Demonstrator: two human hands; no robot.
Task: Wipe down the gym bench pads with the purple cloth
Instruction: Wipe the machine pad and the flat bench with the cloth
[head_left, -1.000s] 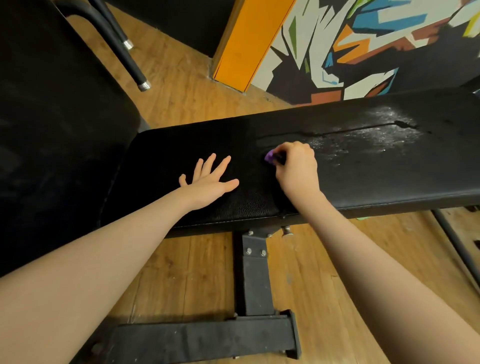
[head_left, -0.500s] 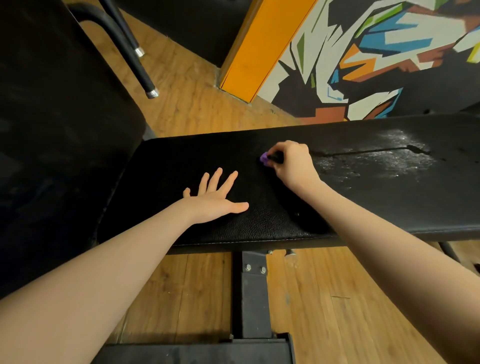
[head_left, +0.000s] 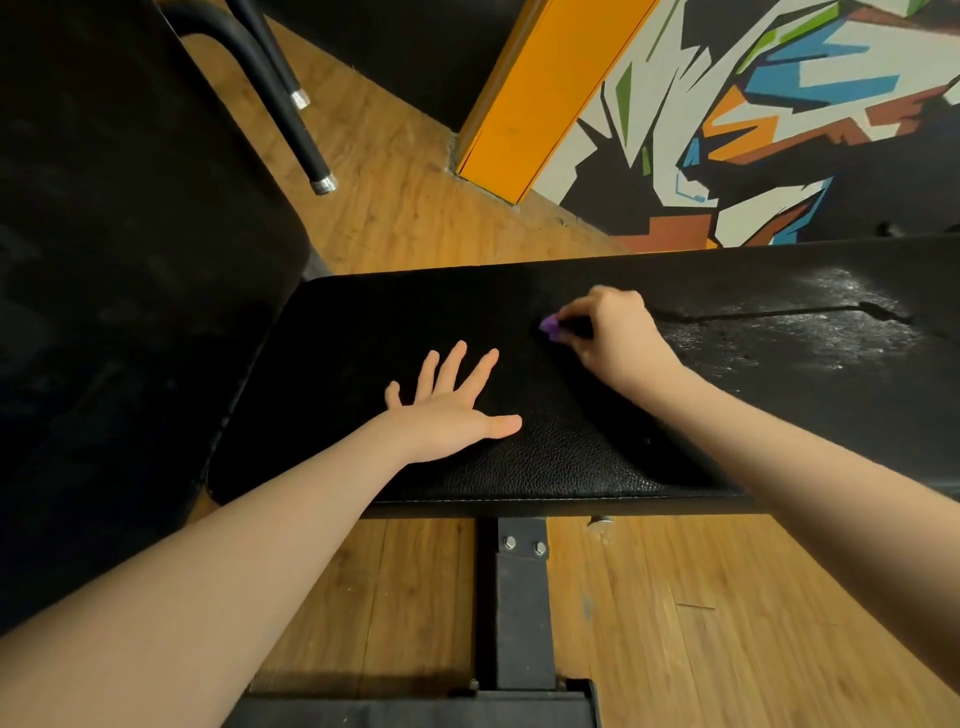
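Showing here: two bare hands, the left hand (head_left: 447, 410) and right hand (head_left: 618, 338), one purple cloth (head_left: 549, 327), two black pads (head_left: 545, 467) (head_left: 104, 260), two chair legs (head_left: 291, 119).

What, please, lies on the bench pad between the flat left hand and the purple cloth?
Nothing: in the head view only bare black bench pad separates the left hand from the purple cloth, which the right hand grips.
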